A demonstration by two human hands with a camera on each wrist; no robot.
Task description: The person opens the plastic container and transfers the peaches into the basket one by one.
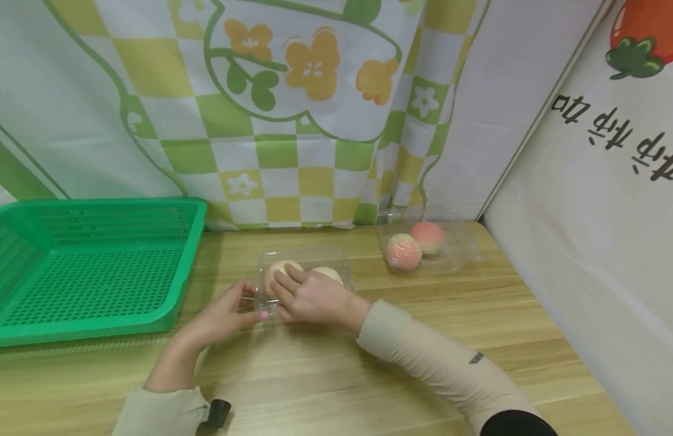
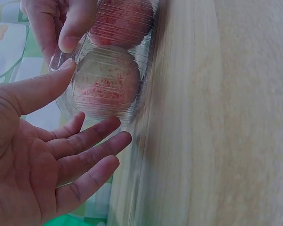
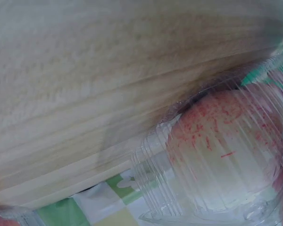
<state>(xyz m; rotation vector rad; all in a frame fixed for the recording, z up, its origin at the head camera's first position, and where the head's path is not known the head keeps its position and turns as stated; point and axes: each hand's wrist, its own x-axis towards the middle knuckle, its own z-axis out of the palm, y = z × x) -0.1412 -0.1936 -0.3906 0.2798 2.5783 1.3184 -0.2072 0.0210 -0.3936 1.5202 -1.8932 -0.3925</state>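
Note:
A clear ribbed plastic clamshell box (image 1: 333, 257) lies on the table with two cream and pink peaches inside. One peach (image 2: 108, 80) shows through the plastic in the left wrist view; another (image 2: 121, 23) sits behind it. My right hand (image 1: 315, 297) reaches over the box, its fingers pressing on top above the left peach and its thumb at the front rim. At the left front corner is my left hand (image 1: 222, 315), thumb tip touching the rim and the other fingers stretched out beside the box's end. The right wrist view shows a peach (image 3: 221, 150) under the plastic.
A green plastic basket (image 1: 175, 290) stands on the left of the wooden table (image 1: 293, 381). At the back right, two pinker peaches (image 1: 404, 252) rest in another clear plastic box (image 1: 462, 248). A checked curtain (image 1: 233, 151) hangs along the back edge.

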